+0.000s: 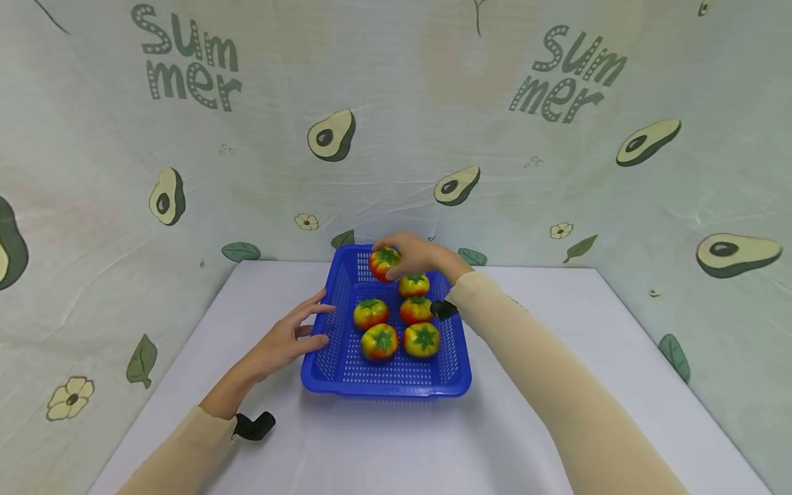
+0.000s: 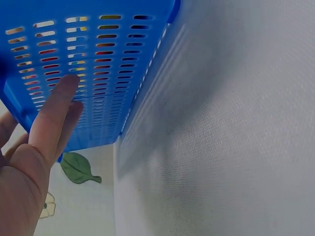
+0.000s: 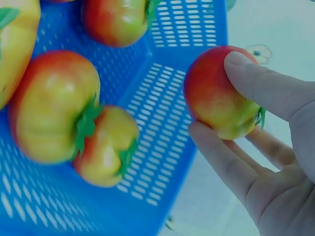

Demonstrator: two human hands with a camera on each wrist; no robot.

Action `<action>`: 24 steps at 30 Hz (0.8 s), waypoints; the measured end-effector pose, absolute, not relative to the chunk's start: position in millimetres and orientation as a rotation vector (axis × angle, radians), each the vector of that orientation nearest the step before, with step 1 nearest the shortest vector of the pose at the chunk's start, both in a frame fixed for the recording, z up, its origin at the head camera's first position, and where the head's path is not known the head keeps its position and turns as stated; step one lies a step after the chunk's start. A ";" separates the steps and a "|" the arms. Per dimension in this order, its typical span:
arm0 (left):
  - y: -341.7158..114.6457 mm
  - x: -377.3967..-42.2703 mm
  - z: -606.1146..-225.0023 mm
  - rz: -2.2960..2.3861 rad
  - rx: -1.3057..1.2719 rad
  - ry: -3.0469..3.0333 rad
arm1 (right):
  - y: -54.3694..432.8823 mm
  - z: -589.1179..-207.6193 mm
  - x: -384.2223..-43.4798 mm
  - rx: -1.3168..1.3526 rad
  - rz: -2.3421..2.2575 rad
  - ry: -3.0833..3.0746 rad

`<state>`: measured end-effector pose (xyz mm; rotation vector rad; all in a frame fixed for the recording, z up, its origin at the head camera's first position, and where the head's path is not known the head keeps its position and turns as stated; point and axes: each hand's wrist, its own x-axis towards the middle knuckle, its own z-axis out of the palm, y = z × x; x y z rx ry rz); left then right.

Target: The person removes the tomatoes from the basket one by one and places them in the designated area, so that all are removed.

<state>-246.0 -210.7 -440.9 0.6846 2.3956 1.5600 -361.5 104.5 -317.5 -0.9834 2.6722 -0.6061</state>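
A blue perforated basket [image 1: 386, 375] stands on the white table, with several red-and-yellow tomatoes with green leafy tops inside, one of them a front-left tomato [image 1: 379, 342]. At the basket's far end my right hand [image 1: 413, 253] pinches one tomato [image 3: 219, 93] between thumb and fingers. That fruit is above the basket's wall in the right wrist view. My left hand [image 1: 287, 340] is at the basket's left side, fingers spread and fairly straight near the rim. The left wrist view shows its thumb [image 2: 51, 115] along the outer wall; whether it presses there I cannot tell.
Behind the table [image 1: 532, 330] hangs a pale cloth [image 1: 396, 137] printed with avocados, leaves and lettering. It also runs along both sides. The basket stands near the table's back edge. Black wrist straps [image 1: 255, 426] show at both sleeves.
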 end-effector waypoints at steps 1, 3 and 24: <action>-210.9 -245.9 -441.5 1.563 0.683 2.396 | 107.9 -314.8 -359.9 -1.003 -0.605 2.670; -210.9 -245.6 -442.5 1.569 0.679 2.393 | 114.7 -309.1 -355.1 -1.039 -0.601 2.671; -210.3 -245.3 -440.2 1.575 0.648 2.369 | 193.6 -288.0 -305.6 -1.091 -0.637 2.730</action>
